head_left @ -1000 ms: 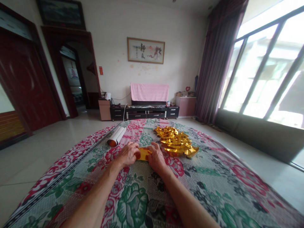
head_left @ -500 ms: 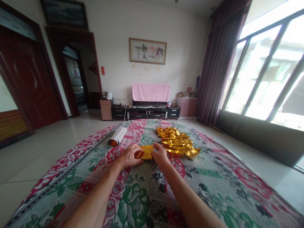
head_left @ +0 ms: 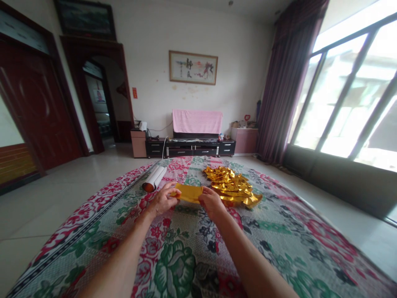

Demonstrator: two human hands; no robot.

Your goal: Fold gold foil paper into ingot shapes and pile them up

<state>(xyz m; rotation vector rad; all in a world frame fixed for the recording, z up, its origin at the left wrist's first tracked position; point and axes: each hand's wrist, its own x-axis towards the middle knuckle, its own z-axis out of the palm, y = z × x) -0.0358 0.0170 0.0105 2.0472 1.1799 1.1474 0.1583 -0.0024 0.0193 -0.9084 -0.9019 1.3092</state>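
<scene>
Between my hands a piece of gold foil paper (head_left: 190,193) is stretched out as a flat strip, a little above the patterned cloth (head_left: 176,265). My left hand (head_left: 164,199) pinches its left end, with the thumb in front. At the right end, my right hand (head_left: 212,202) grips the paper between thumb and fingers. Just beyond my right hand lies a pile of folded, shiny gold foil pieces (head_left: 232,186). To the left of my left hand rests a white roll (head_left: 154,179) with a brown-orange inside at its near end.
The cloth covers a broad surface with a rounded far edge. Behind it stands a low black cabinet (head_left: 194,149) with a pink cloth (head_left: 197,121) draped over something on top. A window and a purple curtain (head_left: 281,82) are at right, a dark red door (head_left: 34,95) at left.
My left hand has shifted slightly left and up. The gold paper, partly covered by my fingers before, is now spread wider and flatter between both hands.
</scene>
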